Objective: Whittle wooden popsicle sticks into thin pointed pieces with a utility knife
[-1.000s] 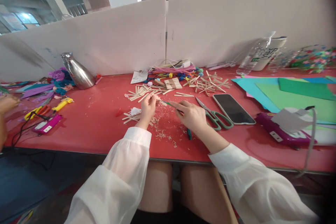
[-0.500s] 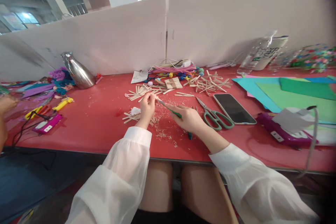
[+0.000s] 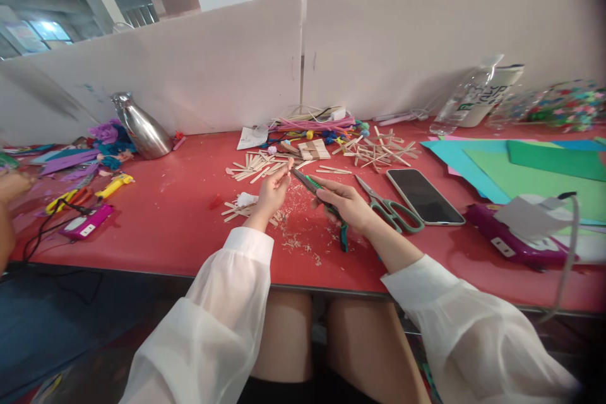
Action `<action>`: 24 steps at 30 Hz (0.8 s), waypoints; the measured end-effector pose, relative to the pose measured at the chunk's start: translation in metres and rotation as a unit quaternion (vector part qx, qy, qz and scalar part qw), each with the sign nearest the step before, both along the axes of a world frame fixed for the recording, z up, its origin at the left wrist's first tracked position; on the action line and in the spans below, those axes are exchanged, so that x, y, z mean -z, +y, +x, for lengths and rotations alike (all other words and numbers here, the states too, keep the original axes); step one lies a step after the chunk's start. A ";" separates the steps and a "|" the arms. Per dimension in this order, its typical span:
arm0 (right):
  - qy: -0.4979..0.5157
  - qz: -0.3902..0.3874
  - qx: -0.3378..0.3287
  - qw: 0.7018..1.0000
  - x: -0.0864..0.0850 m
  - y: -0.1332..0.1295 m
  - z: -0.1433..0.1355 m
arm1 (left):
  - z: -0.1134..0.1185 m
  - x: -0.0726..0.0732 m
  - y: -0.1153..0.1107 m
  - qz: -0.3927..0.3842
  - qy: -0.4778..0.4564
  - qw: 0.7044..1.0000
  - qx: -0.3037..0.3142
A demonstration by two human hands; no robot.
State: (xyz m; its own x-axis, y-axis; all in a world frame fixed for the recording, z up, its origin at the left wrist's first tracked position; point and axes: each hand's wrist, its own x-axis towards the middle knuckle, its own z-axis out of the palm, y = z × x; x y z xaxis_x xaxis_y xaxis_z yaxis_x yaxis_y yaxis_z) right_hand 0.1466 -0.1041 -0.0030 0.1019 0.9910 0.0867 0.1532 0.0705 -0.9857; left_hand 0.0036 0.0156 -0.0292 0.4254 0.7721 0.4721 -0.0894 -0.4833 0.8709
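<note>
My right hand [image 3: 348,202] is closed around a green-and-dark craft knife [image 3: 311,183], its front end pointing up and left toward my other hand. My left hand [image 3: 275,192] is raised just left of the knife's tip, fingers drawn together; what they pinch, if anything, is hidden. Beneath my right hand, the teal handle of what look like pliers [image 3: 343,238] shows on the red table [image 3: 180,214]. Pale wood shavings [image 3: 303,243] are scattered below both hands. Craft sticks [image 3: 230,211] lie beside my left wrist, near a white scrap [image 3: 246,200].
Green-handled scissors [image 3: 395,211] and a phone [image 3: 425,197] lie to the right, before coloured sheets [image 3: 502,170] and a purple power strip [image 3: 516,246]. More sticks [image 3: 379,150] are piled behind. A steel jug [image 3: 142,129] stands left; another person's hand [image 3: 14,186] is at far left.
The knife has turned in my right hand, so its dark side and green grip now show above the fingers. My left hand has shifted slightly right, fingers pointing more upward.
</note>
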 end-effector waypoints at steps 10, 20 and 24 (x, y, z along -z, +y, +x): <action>0.067 -0.024 0.005 0.997 0.001 0.002 0.002 | -0.003 -0.003 -0.008 0.011 0.070 0.997 -0.042; 0.111 -0.092 -0.014 0.990 -0.006 0.000 0.002 | -0.005 -0.007 -0.012 0.083 0.128 0.982 -0.108; 0.106 -0.107 -0.022 0.988 -0.005 0.000 0.002 | -0.004 -0.006 -0.014 0.097 0.148 0.976 -0.124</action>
